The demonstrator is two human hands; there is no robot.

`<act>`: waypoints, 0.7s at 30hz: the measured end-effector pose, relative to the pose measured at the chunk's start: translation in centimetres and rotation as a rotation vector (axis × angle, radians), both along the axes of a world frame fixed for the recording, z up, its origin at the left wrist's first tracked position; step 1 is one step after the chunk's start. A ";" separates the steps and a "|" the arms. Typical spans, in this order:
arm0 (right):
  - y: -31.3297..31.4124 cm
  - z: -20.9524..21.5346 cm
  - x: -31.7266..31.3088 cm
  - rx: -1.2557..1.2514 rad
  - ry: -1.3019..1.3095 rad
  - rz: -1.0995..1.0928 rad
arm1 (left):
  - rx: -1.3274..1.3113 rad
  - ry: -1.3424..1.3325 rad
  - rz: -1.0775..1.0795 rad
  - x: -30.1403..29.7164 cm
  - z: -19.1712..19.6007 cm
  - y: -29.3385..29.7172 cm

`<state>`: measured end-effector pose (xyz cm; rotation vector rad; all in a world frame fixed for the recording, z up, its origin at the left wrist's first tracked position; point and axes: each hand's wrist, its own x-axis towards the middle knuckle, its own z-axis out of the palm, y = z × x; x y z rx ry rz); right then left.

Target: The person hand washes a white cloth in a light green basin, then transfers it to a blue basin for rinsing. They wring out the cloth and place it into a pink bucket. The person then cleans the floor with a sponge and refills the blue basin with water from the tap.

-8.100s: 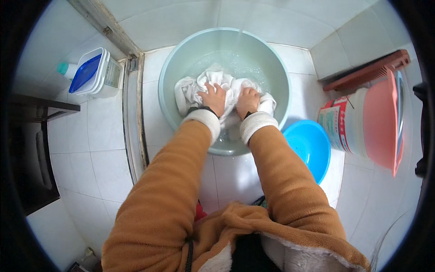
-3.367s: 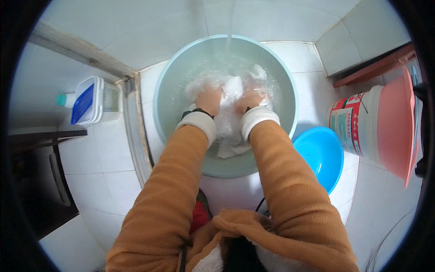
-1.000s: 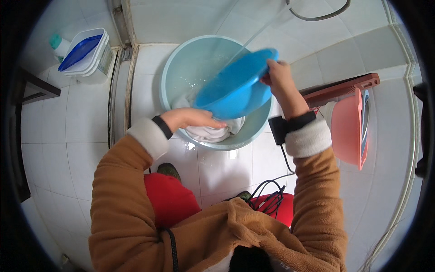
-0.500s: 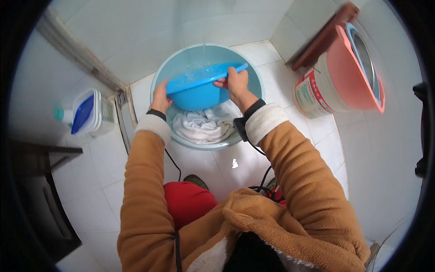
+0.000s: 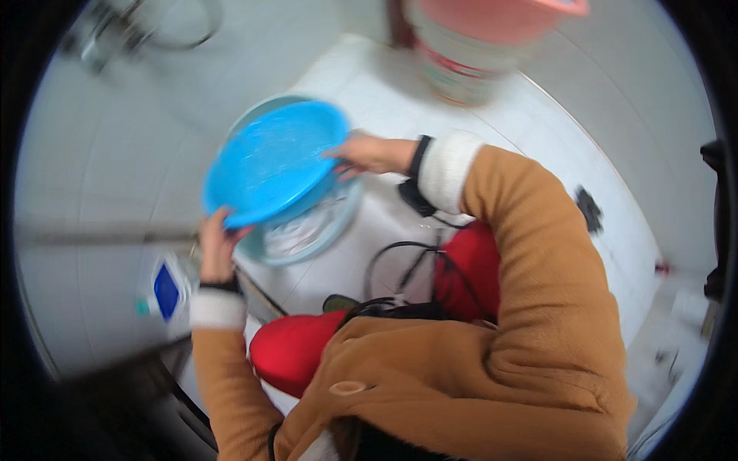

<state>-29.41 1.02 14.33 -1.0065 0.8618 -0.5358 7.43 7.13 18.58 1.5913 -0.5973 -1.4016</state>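
Observation:
Between my two hands I hold a bright blue plastic basin [image 5: 280, 157] by its rim. Its inside shows streaks that look like water. My left hand [image 5: 218, 244] grips the near left rim, and my right hand [image 5: 367, 154] pinches the right rim. The blue basin covers much of a larger pale teal basin [image 5: 352, 203] that stands on the floor. White wet-looking cloth [image 5: 296, 233] lies inside the larger basin, partly hidden under the blue one.
A white bucket [image 5: 457, 73] topped with a pink basin [image 5: 500, 17] stands at the far right. At left sits a white container with a blue patch [image 5: 166, 290]. A blurred wall tap [image 5: 115, 34] is at upper left. Black cables [image 5: 407, 265] hang by my knees.
My view has swung to the right and blurred. The blue basin went from tilted to flatter, its inside now showing, and it covers more of the teal basin. Both hands keep hold.

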 end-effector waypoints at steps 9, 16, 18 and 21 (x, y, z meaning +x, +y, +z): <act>2.4 3.0 -18.7 -0.181 -0.086 0.266 | -0.184 -0.079 -0.212 -7.9 7.8 1.3; 15.1 -9.7 -41.9 -0.175 1.463 -0.376 | 0.017 -0.090 -0.459 -20.0 2.1 -1.0; 21.0 -13.1 -47.4 0.210 1.736 -0.655 | -0.015 -0.050 -0.560 -22.8 0.2 -1.2; 28.6 -17.8 -50.0 0.544 1.673 -0.793 | 0.080 0.000 -0.520 -28.1 -3.6 -2.2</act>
